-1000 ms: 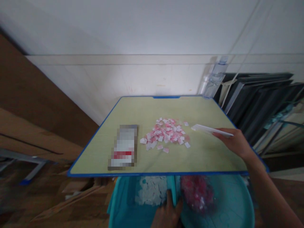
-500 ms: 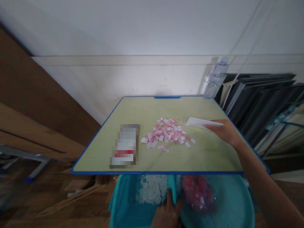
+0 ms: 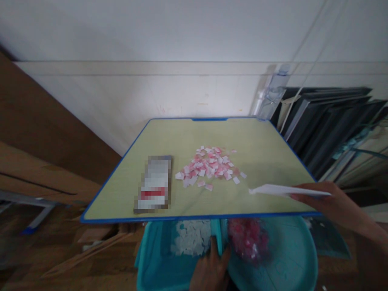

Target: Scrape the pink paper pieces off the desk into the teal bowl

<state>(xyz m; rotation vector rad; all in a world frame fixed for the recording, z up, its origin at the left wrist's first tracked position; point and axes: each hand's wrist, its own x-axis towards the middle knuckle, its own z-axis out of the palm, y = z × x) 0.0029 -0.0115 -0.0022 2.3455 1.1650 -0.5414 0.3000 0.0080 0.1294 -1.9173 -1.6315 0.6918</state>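
My right hand (image 3: 327,198) holds a thin, flat white card-like piece (image 3: 281,190) by its right end, just above the right front part of the folding table (image 3: 169,137). A small white bit shows at the piece's left tip. Small pink and white paper-like squares (image 3: 209,163) lie in a loose pile mid-table. Below the front edge, my left hand (image 3: 210,264) grips the rim of a teal bin (image 3: 151,258), its fingers partly hidden. White flakes (image 3: 192,238) lie inside the bin.
A pixelated phone-like slab (image 3: 154,182) lies on the table's left side. A clear plastic bottle (image 3: 273,93) stands at the back right corner. A round teal basin (image 3: 297,258) holds a clear bag of pink-red pieces (image 3: 248,240). Dark panels (image 3: 327,117) lean on the right.
My right hand has carried the white piece away from the pile, rightward and toward the table's front edge. My left hand stays at the bin's rim. The view has shifted slightly.
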